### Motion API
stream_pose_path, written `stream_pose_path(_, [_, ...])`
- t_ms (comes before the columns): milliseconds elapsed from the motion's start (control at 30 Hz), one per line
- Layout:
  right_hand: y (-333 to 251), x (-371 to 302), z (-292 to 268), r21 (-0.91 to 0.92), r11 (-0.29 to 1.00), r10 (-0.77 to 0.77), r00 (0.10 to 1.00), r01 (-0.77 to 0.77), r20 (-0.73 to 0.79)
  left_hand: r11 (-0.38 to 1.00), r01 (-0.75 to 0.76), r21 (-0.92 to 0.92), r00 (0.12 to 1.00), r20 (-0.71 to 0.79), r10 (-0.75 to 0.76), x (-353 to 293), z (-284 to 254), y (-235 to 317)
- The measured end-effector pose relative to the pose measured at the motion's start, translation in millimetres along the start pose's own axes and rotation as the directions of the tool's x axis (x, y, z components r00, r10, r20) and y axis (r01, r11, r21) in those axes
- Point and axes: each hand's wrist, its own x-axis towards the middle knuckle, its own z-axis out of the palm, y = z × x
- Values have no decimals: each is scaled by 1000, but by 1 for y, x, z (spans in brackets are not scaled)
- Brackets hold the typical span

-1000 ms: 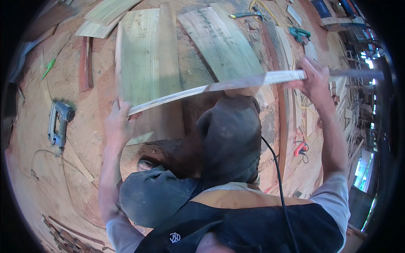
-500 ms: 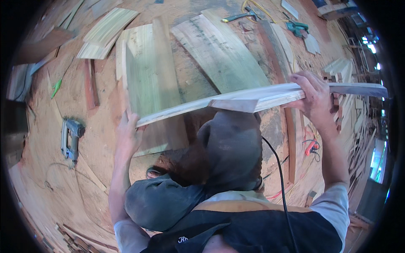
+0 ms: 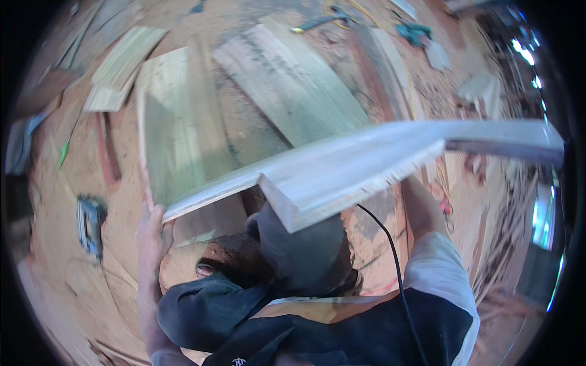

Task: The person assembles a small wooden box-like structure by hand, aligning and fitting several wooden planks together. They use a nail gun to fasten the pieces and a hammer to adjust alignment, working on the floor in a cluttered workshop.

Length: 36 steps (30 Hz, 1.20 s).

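A pale wooden board (image 3: 366, 158) spans the front of me, tilted so its broad face shows, with a wider section stepping out toward me. My left hand (image 3: 154, 235) grips its left end, fingers wrapped round the corner. From that corner the edge of another pale board (image 3: 144, 134) runs away from me; I cannot tell whether the two are joined. My right forearm (image 3: 424, 204) reaches up under the board's right part, and the board hides that hand.
Wide planks (image 3: 299, 85) lie on the dusty floor ahead. A nail gun (image 3: 91, 226) rests at left. A hammer (image 3: 317, 24) and a green power tool (image 3: 414, 35) lie far off. A black cable (image 3: 394, 244) crosses over my knee area. Wood strips are heaped at right.
The board's right part has swung toward me and tipped, showing more of its face. My right hand, visible before on its edge, is now hidden. The view has shifted, too.
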Motion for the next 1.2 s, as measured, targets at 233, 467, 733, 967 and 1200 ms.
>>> stream_pose_path(233, [40, 51, -6, 174, 956, 241, 971, -236, -6, 993, 119, -4, 991, 64, -119, -5, 0, 3])
stream_pose_path(467, [46, 22, -7, 461, 859, 245, 970, -223, 13, 996, 83, -36, 995, 51, -81, 1, -3, 8])
stream_pose_path(733, [51, -44, -16, 830, 535, 184, 981, -156, 65, 999, -38, -23, 992, 122, 41, -1, -11, 9])
stream_pose_path(967, [25, -107, -228, 229, 914, 4, 556, 336, -831, 995, -62, -81, 986, 147, 73, 3, -12, -5])
stream_pose_path(1200, [-296, -282, -343, -566, -162, -948, -287, 808, -138, 990, -56, -131, 998, 33, 61, -18, -2, -7])
